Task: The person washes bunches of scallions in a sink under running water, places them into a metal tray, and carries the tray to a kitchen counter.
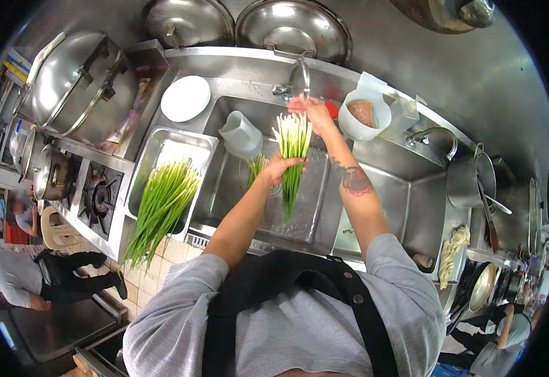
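My left hand point(280, 168) is wrapped around a bunch of green onions point(294, 143), holding it over the left sink basin point(224, 188) with the white ends up. Just above those ends, my right hand point(312, 112) is below the spout of the faucet point(304, 72), fingers stretched out and holding nothing. A white plastic jug point(241, 135) lies tilted in the basin. Beside it are more green onions point(257, 167), partly hidden by my left wrist. A larger pile of green onions point(164, 201) hangs over the front edge of a metal tray point(197, 141) on the left.
A white plate point(186, 98) sits behind the tray. Right of the faucet stands a white container point(363, 114) with something brown inside. A second basin point(400, 195) adjoins on the right. A gas burner point(101, 191) and large pot point(86, 88) are left. Co-workers point(48, 276) stand at both sides.
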`<act>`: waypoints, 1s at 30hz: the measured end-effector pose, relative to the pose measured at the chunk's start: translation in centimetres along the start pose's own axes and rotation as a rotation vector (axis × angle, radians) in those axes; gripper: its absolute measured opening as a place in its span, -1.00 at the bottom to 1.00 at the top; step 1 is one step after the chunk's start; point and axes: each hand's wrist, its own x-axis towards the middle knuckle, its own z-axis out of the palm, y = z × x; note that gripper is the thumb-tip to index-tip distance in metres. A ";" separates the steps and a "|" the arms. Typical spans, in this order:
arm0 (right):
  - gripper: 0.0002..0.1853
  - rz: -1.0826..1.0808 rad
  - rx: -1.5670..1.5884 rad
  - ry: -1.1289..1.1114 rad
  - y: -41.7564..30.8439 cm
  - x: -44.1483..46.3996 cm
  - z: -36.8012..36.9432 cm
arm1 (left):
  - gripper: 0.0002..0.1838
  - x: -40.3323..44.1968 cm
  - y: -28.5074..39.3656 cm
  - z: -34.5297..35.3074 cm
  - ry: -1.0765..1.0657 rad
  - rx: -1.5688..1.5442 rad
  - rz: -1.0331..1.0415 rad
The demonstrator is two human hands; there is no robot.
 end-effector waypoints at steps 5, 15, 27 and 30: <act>-0.63 -0.130 0.090 0.382 -2.1 0.3 -0.4 | -0.63 -1.3 -1.6 -3.2 0.091 -0.024 -0.002; -0.69 0.038 -0.506 0.128 2.7 -1.3 -1.5 | -0.68 0.6 1.4 -2.5 0.132 -0.123 0.050; -0.71 -0.047 -0.047 -0.061 2.7 -3.9 -1.2 | -0.64 3.7 1.6 0.0 0.132 0.100 0.137; -0.73 -0.012 0.175 -0.134 2.8 -4.0 -2.1 | -0.67 3.5 1.5 0.3 0.208 -0.122 0.118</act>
